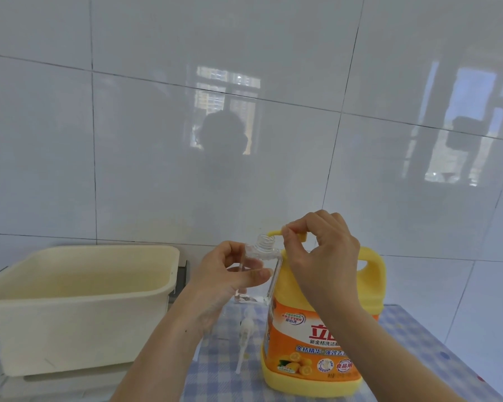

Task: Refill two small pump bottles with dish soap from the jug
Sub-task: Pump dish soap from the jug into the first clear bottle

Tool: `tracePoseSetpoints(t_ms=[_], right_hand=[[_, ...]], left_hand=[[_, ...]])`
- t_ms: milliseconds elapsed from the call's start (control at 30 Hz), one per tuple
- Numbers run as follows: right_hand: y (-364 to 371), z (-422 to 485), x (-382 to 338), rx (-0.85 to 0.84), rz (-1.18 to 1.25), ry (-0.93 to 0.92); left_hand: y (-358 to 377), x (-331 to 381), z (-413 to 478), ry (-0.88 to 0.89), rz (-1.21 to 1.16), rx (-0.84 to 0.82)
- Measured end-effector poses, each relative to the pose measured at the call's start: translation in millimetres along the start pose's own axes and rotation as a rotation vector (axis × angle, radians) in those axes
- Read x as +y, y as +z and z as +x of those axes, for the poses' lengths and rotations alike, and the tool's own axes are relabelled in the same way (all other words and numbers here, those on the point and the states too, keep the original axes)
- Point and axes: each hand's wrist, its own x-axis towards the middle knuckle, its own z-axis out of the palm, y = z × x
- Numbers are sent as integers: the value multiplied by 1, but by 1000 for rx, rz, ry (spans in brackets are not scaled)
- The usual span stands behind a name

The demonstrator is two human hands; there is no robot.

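**Clear bottle held under the jug's pump spout**

The person's left hand (227, 274) grips a small clear pump bottle (263, 248) in the air. Its fingers are curled round the body and the thumb lies across the front. The bottle's threaded neck is open and stands upright, just left of the yellow dish soap jug (317, 332) and touching or nearly touching its shoulder.

The right hand (323, 250) sits on top of the jug. Its thumb and forefinger pinch the yellow pump head (274, 233), and the other fingers are curled behind. The pump's spout reaches left to just above the open neck of the bottle. The view is too soft there to tell whether soap is running, and the bottle appears mostly empty.

The jug stands upright on a blue checked cloth (418, 343) that covers the tabletop, with its orange label facing the camera. A loose white pump with its dip tube (246, 329) lies on the cloth just left of the jug, below the held bottle.

A cream plastic basin (79, 309) sits to the left, well apart from the jug. A glossy white tiled wall (273, 175) rises behind everything.
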Motion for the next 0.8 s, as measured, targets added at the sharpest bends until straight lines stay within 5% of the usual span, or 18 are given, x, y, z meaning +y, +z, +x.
tracePoseSetpoints(t_ms=[800], right_hand=[[-45,-23,-43,-86,78,-2]], left_hand=[[-23,-2,-75,26,-86,152]])
